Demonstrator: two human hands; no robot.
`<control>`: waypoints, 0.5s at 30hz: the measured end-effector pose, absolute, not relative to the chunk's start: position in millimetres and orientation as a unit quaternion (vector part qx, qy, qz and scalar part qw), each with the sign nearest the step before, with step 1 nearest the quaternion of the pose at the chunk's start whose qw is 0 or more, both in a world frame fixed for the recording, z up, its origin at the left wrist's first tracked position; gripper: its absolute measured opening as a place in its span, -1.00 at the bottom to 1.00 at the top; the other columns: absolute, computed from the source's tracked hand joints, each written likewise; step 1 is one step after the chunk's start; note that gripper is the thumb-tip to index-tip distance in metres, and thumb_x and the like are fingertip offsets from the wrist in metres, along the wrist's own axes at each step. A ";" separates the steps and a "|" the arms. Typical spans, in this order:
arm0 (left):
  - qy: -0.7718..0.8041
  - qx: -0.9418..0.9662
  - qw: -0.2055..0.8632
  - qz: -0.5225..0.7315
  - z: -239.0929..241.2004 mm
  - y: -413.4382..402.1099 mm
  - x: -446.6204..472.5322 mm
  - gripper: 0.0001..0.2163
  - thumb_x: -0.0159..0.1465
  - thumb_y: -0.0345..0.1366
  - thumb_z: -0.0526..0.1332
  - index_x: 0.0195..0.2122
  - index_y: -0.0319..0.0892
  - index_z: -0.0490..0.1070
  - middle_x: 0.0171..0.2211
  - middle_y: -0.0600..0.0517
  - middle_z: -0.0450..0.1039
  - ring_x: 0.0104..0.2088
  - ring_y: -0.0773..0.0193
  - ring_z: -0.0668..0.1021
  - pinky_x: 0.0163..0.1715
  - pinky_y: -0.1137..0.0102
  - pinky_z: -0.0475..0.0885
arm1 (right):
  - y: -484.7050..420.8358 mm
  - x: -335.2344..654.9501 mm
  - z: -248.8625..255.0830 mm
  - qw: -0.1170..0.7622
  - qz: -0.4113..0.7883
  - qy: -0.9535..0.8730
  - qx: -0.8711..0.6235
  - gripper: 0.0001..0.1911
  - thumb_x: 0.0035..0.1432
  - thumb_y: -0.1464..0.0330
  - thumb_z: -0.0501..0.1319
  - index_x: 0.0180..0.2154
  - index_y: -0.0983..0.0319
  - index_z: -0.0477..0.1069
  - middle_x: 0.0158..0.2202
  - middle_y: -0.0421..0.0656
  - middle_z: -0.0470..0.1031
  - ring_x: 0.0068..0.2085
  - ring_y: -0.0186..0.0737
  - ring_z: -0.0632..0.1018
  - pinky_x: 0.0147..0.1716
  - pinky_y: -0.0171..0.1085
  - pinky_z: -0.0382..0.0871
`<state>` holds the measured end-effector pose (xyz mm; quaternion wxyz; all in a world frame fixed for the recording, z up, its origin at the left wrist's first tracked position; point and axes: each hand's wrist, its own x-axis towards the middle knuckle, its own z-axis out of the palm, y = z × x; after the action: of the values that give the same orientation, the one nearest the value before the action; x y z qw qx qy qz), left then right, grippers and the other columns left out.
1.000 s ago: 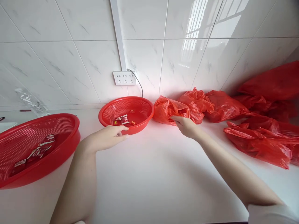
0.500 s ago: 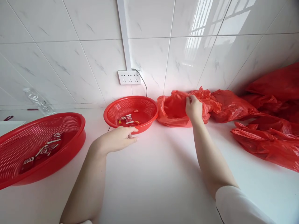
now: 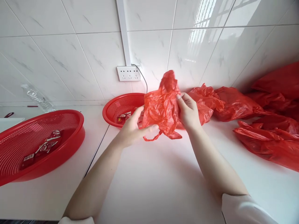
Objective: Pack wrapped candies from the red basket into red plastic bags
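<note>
In the head view a crumpled red plastic bag (image 3: pixel 162 112) hangs raised above the white tabletop, its loop handle dangling low. My right hand (image 3: pixel 189 112) pinches the bag's right side between thumb and fingers. At the bag's left edge is my left hand (image 3: pixel 132 129), thumb stretched out and apart from the fingers, which are partly hidden behind the plastic. Just behind, a round red plastic basket (image 3: pixel 109 110) holds a few small wrapped snacks (image 3: pixel 125 115); the bag and my left hand cover part of it.
A larger red basket (image 3: pixel 78 133) with several red wrapped packets (image 3: pixel 45 146) stands at the left. Several red plastic bags (image 3: pixel 235 104) line the right side. By the tiled wall are a clear plastic bottle (image 3: pixel 38 98) and a power socket (image 3: pixel 128 73) with a cable.
My right hand has lifted a red bag and brought it left and toward me. My left hand has moved right, from the small basket's front to the bag's edge.
</note>
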<state>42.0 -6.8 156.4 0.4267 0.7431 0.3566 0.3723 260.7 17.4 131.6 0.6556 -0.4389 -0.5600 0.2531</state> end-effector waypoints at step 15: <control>0.433 0.613 0.397 0.528 180.9 4.9 1.3 -0.62 0.16 -0.17 0.26 0.02 -0.09 0.46 -0.14 -0.04 0.55 -0.24 0.16 0.59 -0.30 0.33 0.52 | 10.6 288.7 135.6 0.413 0.059 -0.622 -0.663 -0.81 0.11 0.21 0.21 -0.33 0.18 0.46 -0.43 -0.17 0.50 -0.41 -0.19 0.48 -0.47 -0.25 0.29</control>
<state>1.3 4.9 180.9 0.3969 0.6129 0.4332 0.5284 288.7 10.6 135.6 0.4131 -0.6626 -0.6219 0.0594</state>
